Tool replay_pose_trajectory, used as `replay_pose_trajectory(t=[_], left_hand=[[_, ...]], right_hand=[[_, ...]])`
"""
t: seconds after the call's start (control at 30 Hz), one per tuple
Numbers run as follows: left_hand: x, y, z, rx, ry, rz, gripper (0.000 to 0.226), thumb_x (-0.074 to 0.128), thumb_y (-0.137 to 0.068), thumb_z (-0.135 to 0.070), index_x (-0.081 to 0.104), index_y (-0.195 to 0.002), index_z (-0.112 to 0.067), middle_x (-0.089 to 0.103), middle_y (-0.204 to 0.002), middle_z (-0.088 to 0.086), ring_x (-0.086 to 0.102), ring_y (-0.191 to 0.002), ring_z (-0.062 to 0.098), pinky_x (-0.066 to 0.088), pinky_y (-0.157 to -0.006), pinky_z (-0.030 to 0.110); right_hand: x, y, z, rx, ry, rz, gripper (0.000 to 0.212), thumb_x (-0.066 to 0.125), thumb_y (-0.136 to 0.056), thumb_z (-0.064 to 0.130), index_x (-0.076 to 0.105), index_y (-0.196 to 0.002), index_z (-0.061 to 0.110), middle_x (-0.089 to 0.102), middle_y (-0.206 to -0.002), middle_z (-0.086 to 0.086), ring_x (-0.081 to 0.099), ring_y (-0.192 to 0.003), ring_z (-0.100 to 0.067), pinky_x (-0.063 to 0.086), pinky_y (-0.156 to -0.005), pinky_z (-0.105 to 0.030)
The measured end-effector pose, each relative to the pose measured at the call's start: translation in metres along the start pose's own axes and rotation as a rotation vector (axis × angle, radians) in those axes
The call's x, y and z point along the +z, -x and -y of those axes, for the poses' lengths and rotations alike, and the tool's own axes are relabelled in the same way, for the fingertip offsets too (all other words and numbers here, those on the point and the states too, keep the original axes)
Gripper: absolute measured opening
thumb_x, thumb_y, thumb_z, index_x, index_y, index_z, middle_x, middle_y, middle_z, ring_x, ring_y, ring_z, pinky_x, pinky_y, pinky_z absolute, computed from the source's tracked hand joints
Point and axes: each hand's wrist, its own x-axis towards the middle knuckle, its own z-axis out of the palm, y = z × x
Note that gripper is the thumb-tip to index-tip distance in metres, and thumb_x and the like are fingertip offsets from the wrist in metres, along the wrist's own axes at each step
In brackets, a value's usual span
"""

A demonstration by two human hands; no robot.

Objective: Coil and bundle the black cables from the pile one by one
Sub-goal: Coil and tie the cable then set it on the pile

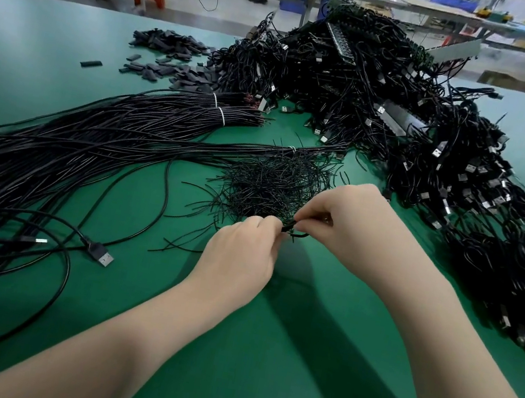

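Observation:
My left hand [239, 254] and my right hand [350, 225] meet above the green table [279, 358], just in front of a heap of thin black twist ties [274, 183]. Between their fingertips they pinch a small black coiled cable bundle [293, 232], most of it hidden by the fingers. Long uncoiled black cables [72, 146] fan out to the left, some tied with white bands. One loose cable with a USB plug [102, 255] lies near my left forearm.
A tall pile of bundled black USB cables [437, 141] covers the right and back of the table. Small black sleeve pieces [170, 55] are scattered at the back left. Benches, stools and blue bins stand beyond the table's far edge.

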Motion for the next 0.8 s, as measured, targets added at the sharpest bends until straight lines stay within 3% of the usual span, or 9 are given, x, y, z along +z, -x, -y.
replay_pose_trajectory(t=[0.17, 0.23, 0.33, 0.4, 0.47, 0.53, 0.67, 0.73, 0.8], left_hand=[[-0.002, -0.001, -0.002, 0.064, -0.042, -0.010, 0.023, 0.041, -0.103, -0.027, 0.033, -0.082, -0.021, 0.037, -0.075, -0.003, 0.041, -0.068, 0.028, 0.026, -0.063, 0.035], [-0.007, -0.001, -0.005, 0.098, -0.107, -0.026, 0.024, 0.048, -0.100, -0.024, 0.036, -0.080, -0.021, 0.037, -0.071, -0.002, 0.037, -0.063, 0.027, 0.023, -0.060, 0.034], [-0.011, -0.001, -0.008, 0.223, -0.214, -0.060, 0.021, 0.071, -0.083, -0.011, 0.055, -0.071, -0.013, 0.049, -0.057, 0.003, 0.047, -0.047, 0.029, 0.023, -0.051, 0.029], [-0.010, -0.001, -0.010, 0.300, -0.268, -0.106, 0.017, 0.061, -0.086, -0.014, 0.059, -0.069, -0.012, 0.050, -0.056, 0.003, 0.051, -0.045, 0.027, 0.025, -0.047, 0.028], [-0.009, 0.001, -0.011, 0.358, -0.283, -0.118, 0.030, 0.044, -0.093, -0.025, 0.057, -0.068, -0.014, 0.050, -0.057, 0.001, 0.051, -0.046, 0.025, 0.028, -0.046, 0.029], [-0.008, 0.001, -0.012, 0.467, -0.249, -0.129, 0.034, 0.041, -0.095, -0.030, 0.056, -0.069, -0.014, 0.050, -0.059, 0.000, 0.050, -0.048, 0.023, 0.030, -0.046, 0.030], [-0.009, 0.000, -0.018, 0.725, -0.178, -0.188, 0.035, 0.044, -0.097, -0.028, 0.057, -0.068, -0.012, 0.050, -0.060, 0.002, 0.047, -0.049, 0.022, 0.035, -0.047, 0.031], [-0.009, 0.002, -0.021, 0.756, -0.088, -0.246, 0.041, 0.041, -0.100, -0.025, 0.057, -0.067, -0.009, 0.049, -0.060, 0.004, 0.045, -0.050, 0.023, 0.037, -0.047, 0.033], [-0.007, 0.005, -0.020, 0.677, 0.060, -0.286, 0.045, 0.037, -0.102, -0.025, 0.058, -0.068, -0.005, 0.051, -0.062, 0.004, 0.047, -0.054, 0.023, 0.038, -0.053, 0.035]], right_hand=[[-0.003, 0.000, 0.001, -0.046, 0.198, 0.026, 0.017, 0.059, -0.093, 0.034, 0.072, -0.102, 0.027, 0.064, -0.103, 0.002, 0.054, -0.104, -0.017, 0.049, -0.085, -0.036], [-0.005, 0.001, -0.001, -0.062, 0.197, 0.027, 0.017, 0.059, -0.093, 0.036, 0.072, -0.098, 0.026, 0.062, -0.100, 0.003, 0.052, -0.102, -0.015, 0.049, -0.084, -0.036], [-0.012, 0.004, -0.008, -0.089, 0.056, 0.002, 0.011, 0.067, -0.088, 0.033, 0.073, -0.086, 0.024, 0.063, -0.088, 0.008, 0.055, -0.089, -0.010, 0.050, -0.081, -0.036], [-0.016, 0.005, -0.015, -0.100, -0.028, 0.016, 0.008, 0.072, -0.084, 0.030, 0.074, -0.080, 0.023, 0.068, -0.078, 0.011, 0.060, -0.077, -0.005, 0.051, -0.074, -0.027], [-0.018, 0.006, -0.023, -0.101, -0.112, 0.078, 0.008, 0.075, -0.082, 0.028, 0.074, -0.075, 0.025, 0.067, -0.066, 0.014, 0.060, -0.066, 0.003, 0.045, -0.061, -0.011], [-0.019, 0.006, -0.034, -0.066, -0.241, 0.202, 0.010, 0.075, -0.081, 0.028, 0.071, -0.072, 0.026, 0.066, -0.060, 0.015, 0.057, -0.056, 0.006, 0.041, -0.056, -0.007], [-0.017, 0.010, -0.058, 0.014, -0.611, 0.533, 0.014, 0.071, -0.077, 0.033, 0.070, -0.075, 0.019, 0.067, -0.064, 0.004, 0.060, -0.061, -0.007, 0.046, -0.058, -0.016], [-0.009, 0.012, -0.064, -0.016, -0.821, 0.623, 0.012, 0.069, -0.084, 0.023, 0.068, -0.074, 0.018, 0.064, -0.063, 0.003, 0.057, -0.059, -0.007, 0.045, -0.057, -0.016], [0.002, 0.011, -0.061, -0.042, -1.113, 0.646, 0.014, 0.058, -0.089, 0.009, 0.063, -0.075, 0.009, 0.062, -0.064, 0.002, 0.055, -0.056, -0.006, 0.045, -0.054, -0.014]])
